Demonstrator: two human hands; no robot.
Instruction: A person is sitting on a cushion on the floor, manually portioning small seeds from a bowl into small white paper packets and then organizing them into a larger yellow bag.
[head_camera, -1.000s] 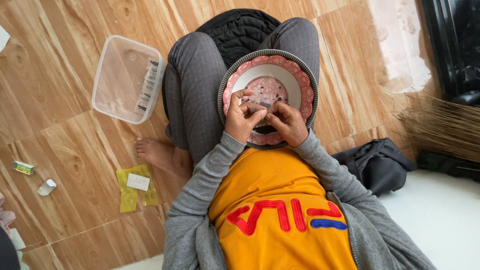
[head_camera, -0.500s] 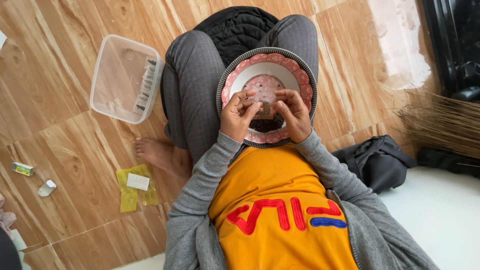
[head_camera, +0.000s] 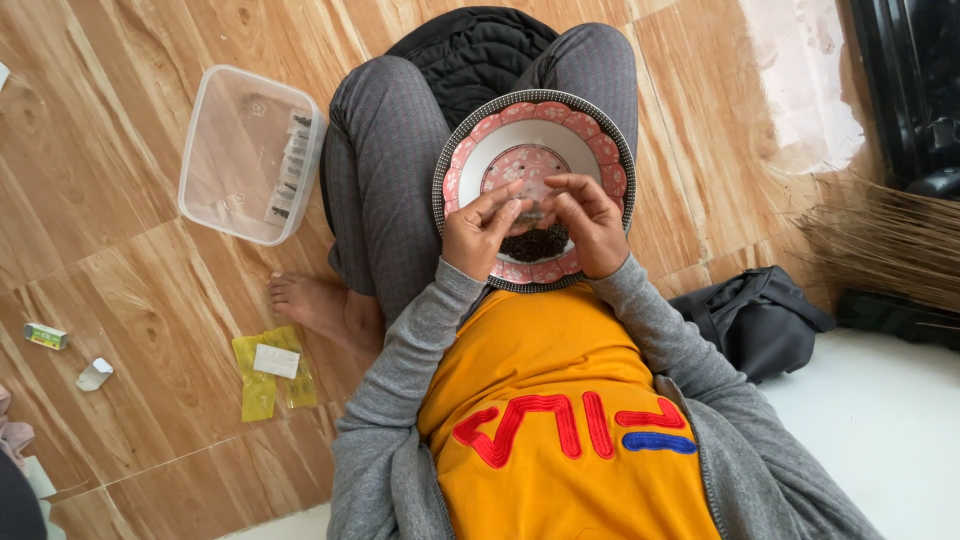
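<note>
Hands meet over bowl (head_camera: 470, 150) on lap: left hand (head_camera: 483, 232) and right hand (head_camera: 590, 225) pinch something tiny, unidentifiable, between fingertips. Dark bits (head_camera: 535, 243) in bowl beneath grip. Clear tub (head_camera: 215, 195) on floor, strips inside.

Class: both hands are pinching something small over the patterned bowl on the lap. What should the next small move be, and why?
Probably lower the pinched bit into the bowl. Both the left hand and right hand meet directly over it, just above the dark pile at its near side. What they pinch is too small to identify.

Left hand (head_camera: 478, 232) and right hand (head_camera: 590, 225) pinching together over patterned bowl (head_camera: 470, 150) — dark bits (head_camera: 535, 243) inside, clear tub (head_camera: 250, 155) nearby
</note>
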